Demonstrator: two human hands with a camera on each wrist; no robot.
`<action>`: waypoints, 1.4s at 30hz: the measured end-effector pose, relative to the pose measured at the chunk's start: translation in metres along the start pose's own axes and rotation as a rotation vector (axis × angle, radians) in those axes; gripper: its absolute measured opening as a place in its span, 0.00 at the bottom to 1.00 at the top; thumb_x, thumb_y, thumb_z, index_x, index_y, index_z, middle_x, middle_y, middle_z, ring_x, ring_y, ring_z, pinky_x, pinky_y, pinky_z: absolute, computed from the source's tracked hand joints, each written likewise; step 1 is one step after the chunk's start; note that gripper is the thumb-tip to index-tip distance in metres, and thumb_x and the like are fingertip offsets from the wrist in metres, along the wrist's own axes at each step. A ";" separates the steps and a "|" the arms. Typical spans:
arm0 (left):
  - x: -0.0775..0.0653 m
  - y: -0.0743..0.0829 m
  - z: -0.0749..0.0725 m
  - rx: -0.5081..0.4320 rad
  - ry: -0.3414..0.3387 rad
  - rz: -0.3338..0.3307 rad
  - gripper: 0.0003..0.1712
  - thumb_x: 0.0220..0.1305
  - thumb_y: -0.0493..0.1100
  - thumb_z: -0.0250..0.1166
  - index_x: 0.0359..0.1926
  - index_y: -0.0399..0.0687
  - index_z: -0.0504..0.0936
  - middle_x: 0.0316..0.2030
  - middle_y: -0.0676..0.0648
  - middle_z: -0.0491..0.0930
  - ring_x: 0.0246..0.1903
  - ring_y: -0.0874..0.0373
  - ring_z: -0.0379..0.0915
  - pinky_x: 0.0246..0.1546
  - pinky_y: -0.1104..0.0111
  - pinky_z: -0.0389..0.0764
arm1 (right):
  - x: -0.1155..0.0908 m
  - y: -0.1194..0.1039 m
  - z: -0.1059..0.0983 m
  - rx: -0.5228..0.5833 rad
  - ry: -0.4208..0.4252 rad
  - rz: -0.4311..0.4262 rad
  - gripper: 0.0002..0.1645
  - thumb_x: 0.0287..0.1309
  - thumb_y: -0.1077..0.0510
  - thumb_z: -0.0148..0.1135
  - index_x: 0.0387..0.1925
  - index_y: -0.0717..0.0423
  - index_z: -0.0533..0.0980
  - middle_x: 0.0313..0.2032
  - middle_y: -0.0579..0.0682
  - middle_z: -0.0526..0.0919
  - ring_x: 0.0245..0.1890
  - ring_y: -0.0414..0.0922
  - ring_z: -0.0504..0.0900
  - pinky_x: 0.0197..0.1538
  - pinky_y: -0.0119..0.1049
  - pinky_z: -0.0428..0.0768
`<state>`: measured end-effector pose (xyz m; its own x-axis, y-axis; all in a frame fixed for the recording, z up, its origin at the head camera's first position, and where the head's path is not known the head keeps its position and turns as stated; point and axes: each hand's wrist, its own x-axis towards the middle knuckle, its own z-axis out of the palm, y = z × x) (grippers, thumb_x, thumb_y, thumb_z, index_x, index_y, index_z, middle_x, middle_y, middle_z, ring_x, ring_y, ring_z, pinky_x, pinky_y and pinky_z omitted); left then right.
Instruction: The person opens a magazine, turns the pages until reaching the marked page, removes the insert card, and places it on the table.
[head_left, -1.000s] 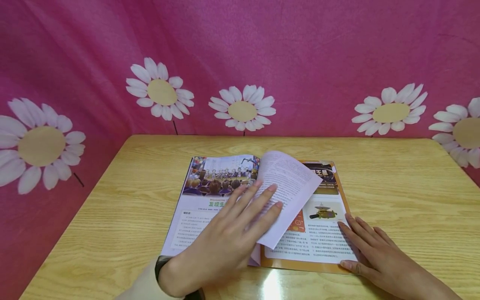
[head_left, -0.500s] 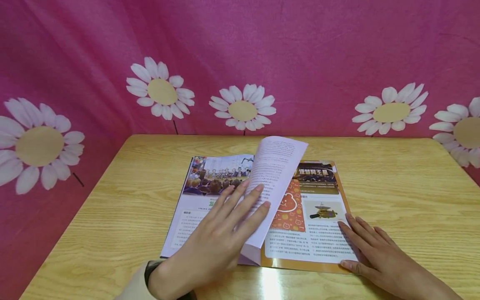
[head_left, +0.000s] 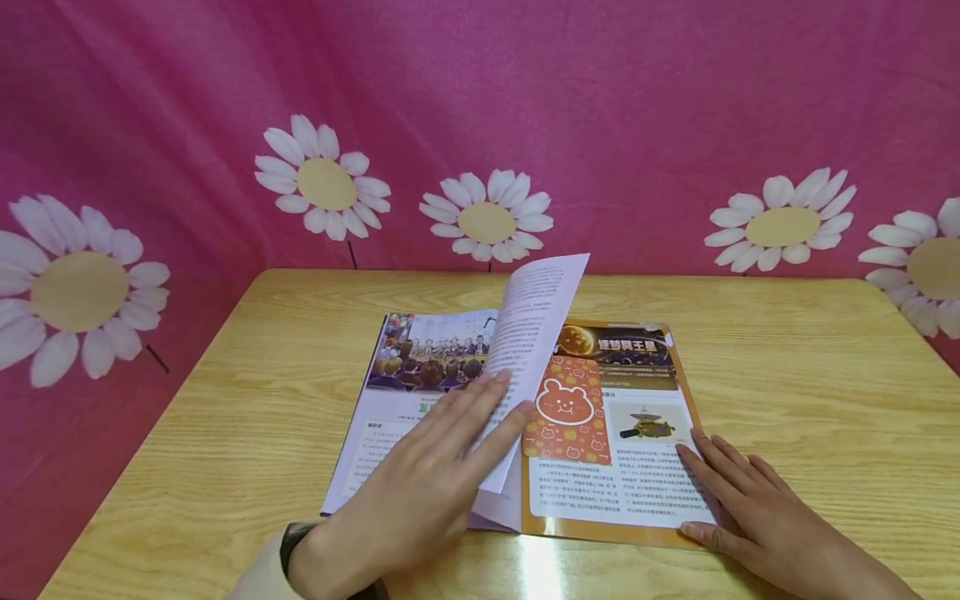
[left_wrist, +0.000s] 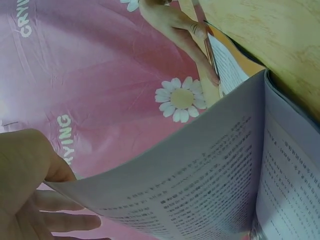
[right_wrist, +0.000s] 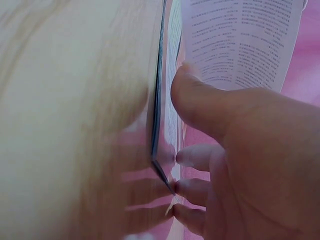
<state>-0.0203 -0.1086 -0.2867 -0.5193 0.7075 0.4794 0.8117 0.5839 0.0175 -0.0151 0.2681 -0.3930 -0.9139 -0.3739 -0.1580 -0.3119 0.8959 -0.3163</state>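
Note:
An open magazine (head_left: 645, 492) lies on the wooden table. My left hand (head_left: 412, 483) holds one printed page (head_left: 536, 308) raised near its spine; in the left wrist view the page edge sits between the thumb (left_wrist: 42, 160) and fingers. On the right-hand page rests an orange card (head_left: 566, 417) with a bear face, its left side close to the lifted page. My right hand (head_left: 757, 508) rests on the magazine's lower right edge, fingers extended. From the right wrist view, its thumb (right_wrist: 200, 100) stands in front of the raised page.
The wooden table (head_left: 225, 400) extends around the magazine on all sides. Behind it hangs a pink cloth (head_left: 615, 108) printed with white daisies. A dark band (head_left: 292, 542) circles the left wrist.
My left hand has swung the page leftward from the right-hand page toward upright. The orange card, mostly covered before, is now uncovered. My right hand has stayed in place.

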 end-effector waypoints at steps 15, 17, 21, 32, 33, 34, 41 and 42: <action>-0.016 -0.008 -0.005 -0.139 -0.063 -0.118 0.50 0.39 0.20 0.66 0.68 0.42 0.65 0.72 0.37 0.54 0.68 0.38 0.55 0.49 0.53 0.78 | -0.001 0.001 0.001 0.011 -0.005 0.013 0.52 0.57 0.30 0.56 0.75 0.49 0.53 0.74 0.57 0.49 0.72 0.61 0.47 0.67 0.41 0.16; -0.017 -0.010 -0.006 -0.134 -0.068 -0.121 0.48 0.39 0.19 0.65 0.66 0.42 0.68 0.72 0.37 0.55 0.68 0.38 0.56 0.48 0.52 0.78 | -0.001 0.002 0.002 0.012 -0.006 0.014 0.52 0.57 0.30 0.56 0.75 0.49 0.53 0.74 0.57 0.49 0.72 0.61 0.47 0.67 0.41 0.16; -0.018 -0.012 -0.006 -0.087 -0.058 -0.107 0.44 0.38 0.20 0.64 0.63 0.40 0.72 0.72 0.37 0.55 0.69 0.38 0.53 0.47 0.54 0.79 | -0.001 0.002 0.003 0.010 -0.001 0.008 0.52 0.57 0.30 0.56 0.75 0.49 0.53 0.74 0.57 0.49 0.72 0.60 0.47 0.67 0.40 0.17; -0.025 -0.018 -0.005 -0.009 -0.133 -0.197 0.44 0.37 0.21 0.69 0.61 0.40 0.73 0.73 0.37 0.51 0.71 0.37 0.46 0.54 0.53 0.74 | -0.001 0.003 0.003 -0.012 0.017 -0.017 0.51 0.58 0.31 0.56 0.75 0.49 0.52 0.74 0.57 0.49 0.73 0.59 0.45 0.66 0.37 0.16; -0.027 -0.018 -0.004 -0.009 -0.139 -0.200 0.43 0.37 0.21 0.69 0.61 0.40 0.73 0.72 0.37 0.52 0.71 0.37 0.47 0.53 0.54 0.76 | -0.001 0.002 0.003 -0.011 0.015 -0.017 0.51 0.58 0.31 0.55 0.75 0.49 0.52 0.75 0.57 0.49 0.73 0.59 0.46 0.66 0.37 0.17; -0.028 -0.018 -0.003 -0.007 -0.145 -0.203 0.43 0.37 0.20 0.69 0.61 0.41 0.74 0.72 0.37 0.53 0.70 0.36 0.48 0.50 0.55 0.78 | -0.001 0.002 0.002 -0.008 0.014 -0.016 0.51 0.58 0.31 0.55 0.75 0.48 0.52 0.75 0.56 0.48 0.73 0.59 0.46 0.66 0.37 0.16; -0.033 -0.020 0.004 0.017 -0.167 -0.214 0.40 0.38 0.18 0.68 0.58 0.41 0.76 0.71 0.36 0.56 0.69 0.32 0.50 0.52 0.52 0.75 | -0.001 0.001 0.001 -0.006 0.029 -0.022 0.51 0.58 0.32 0.56 0.75 0.49 0.53 0.74 0.57 0.49 0.73 0.59 0.46 0.68 0.39 0.18; -0.033 -0.020 0.005 0.017 -0.178 -0.223 0.40 0.37 0.18 0.69 0.57 0.41 0.76 0.71 0.35 0.56 0.68 0.31 0.50 0.55 0.51 0.73 | -0.001 0.001 0.001 -0.003 0.024 -0.020 0.51 0.58 0.32 0.56 0.75 0.48 0.53 0.74 0.57 0.49 0.73 0.59 0.46 0.68 0.39 0.18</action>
<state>-0.0207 -0.1418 -0.3070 -0.7245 0.6187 0.3039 0.6683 0.7384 0.0900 -0.0144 0.2692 -0.3940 -0.9136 -0.3855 -0.1290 -0.3306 0.8893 -0.3160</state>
